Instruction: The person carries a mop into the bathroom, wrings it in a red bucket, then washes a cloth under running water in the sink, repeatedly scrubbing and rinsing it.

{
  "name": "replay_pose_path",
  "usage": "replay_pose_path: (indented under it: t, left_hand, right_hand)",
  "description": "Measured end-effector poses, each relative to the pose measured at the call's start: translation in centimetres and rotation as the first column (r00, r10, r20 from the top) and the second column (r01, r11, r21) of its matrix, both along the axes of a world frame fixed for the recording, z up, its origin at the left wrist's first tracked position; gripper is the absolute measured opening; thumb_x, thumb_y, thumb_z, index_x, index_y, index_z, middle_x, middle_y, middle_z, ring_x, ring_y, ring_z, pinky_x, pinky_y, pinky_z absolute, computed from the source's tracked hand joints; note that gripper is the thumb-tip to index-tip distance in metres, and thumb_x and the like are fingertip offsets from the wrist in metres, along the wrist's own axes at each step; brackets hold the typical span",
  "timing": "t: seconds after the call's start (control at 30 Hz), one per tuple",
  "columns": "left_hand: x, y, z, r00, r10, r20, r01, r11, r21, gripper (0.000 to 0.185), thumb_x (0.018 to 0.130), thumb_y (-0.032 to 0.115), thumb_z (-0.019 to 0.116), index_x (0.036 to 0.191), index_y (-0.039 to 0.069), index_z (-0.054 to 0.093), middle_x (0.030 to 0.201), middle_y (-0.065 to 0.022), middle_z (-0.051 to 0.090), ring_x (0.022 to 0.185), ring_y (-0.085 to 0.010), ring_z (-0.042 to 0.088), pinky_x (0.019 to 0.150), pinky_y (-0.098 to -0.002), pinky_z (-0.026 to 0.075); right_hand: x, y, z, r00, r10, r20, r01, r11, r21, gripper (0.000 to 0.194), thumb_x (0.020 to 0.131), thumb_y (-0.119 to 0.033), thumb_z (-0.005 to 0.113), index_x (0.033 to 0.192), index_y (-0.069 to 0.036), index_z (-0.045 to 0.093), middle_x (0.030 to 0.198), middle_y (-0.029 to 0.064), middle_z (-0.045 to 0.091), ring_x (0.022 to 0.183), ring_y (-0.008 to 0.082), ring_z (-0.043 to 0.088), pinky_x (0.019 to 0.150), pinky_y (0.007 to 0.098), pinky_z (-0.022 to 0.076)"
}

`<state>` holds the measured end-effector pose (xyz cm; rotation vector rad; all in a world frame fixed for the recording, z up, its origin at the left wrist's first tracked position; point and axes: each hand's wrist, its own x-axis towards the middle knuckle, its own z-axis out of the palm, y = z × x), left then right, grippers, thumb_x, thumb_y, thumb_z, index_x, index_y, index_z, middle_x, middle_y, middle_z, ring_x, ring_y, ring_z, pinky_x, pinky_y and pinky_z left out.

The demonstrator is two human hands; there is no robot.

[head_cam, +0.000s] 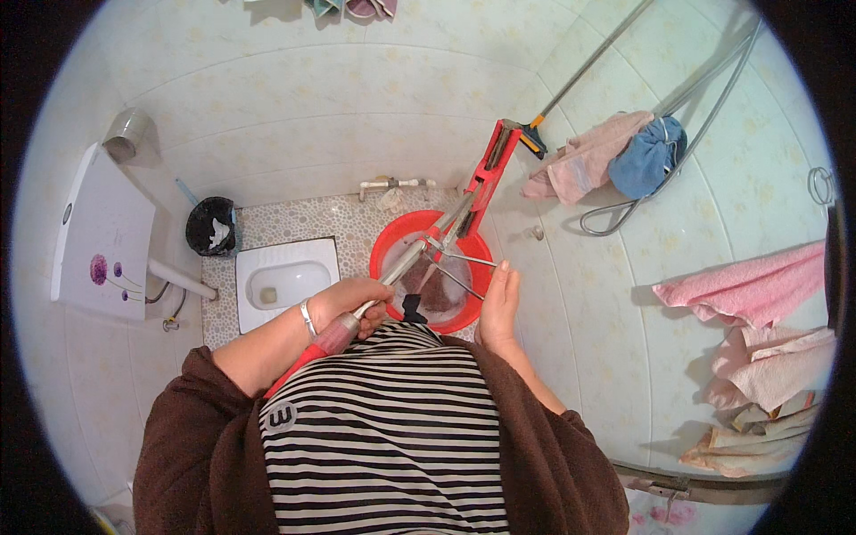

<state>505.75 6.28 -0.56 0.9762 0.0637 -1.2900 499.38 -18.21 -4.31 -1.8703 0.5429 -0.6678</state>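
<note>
A sponge mop's metal pole (404, 264) runs up and to the right from my left hand (354, 307), which is closed around it near its red lower grip. At the pole's far end is the red mop head (491, 175), tilted above the rim of a red plastic basin (383, 242). My right hand (500, 304) touches the mop's wire squeeze lever (471, 259); its fingers are extended, and whether they close on the wire is hard to tell. Sudsy water (455, 304) with something dark and reddish in it lies in the basin.
A squat toilet (287, 274) and a black-lined bin (210, 227) are to the left. Against the wall leans a floor squeegee (535, 137). A shower hose (712, 127), a blue cloth bundle (645, 160) and a pink towel (749, 284) hang at the right.
</note>
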Motion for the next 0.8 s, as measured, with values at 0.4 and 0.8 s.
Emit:
replay_pose_path:
  t: [0.4, 0.8]
  left_hand:
    - [0.9, -0.9, 0.3, 1.0, -0.029, 0.01, 0.029, 0.999, -0.018, 0.023, 0.087, 0.02, 0.049, 0.068, 0.009, 0.045, 0.049, 0.0007, 0.04, 0.039, -0.0126, 0.042, 0.038, -0.0285, 0.037]
    - [1.3, -1.6, 0.1, 1.0, -0.019, -0.012, 0.019, 0.999, -0.028, 0.028, 0.087, 0.021, 0.05, 0.062, 0.009, 0.045, 0.049, -0.0004, 0.042, 0.039, -0.0132, 0.043, 0.039, -0.028, 0.037]
  right_hand:
    - [-1.9, 1.6, 1.2, 0.999, 0.043, -0.007, -0.043, 0.999, 0.022, 0.037, 0.097, -0.033, 0.037, 0.083, 0.001, 0.045, 0.076, 0.0117, 0.049, 0.073, 0.02, 0.046, 0.07, 0.0343, 0.039]
    - [-3.0, 4.6, 3.1, 0.963, 0.268, -0.023, -0.262, 0.955, 0.139, 0.034, 0.096, -0.039, 0.037, 0.081, -0.009, 0.043, 0.074, -0.0034, 0.038, 0.068, 0.0083, 0.035, 0.062, 0.0232, 0.0328]
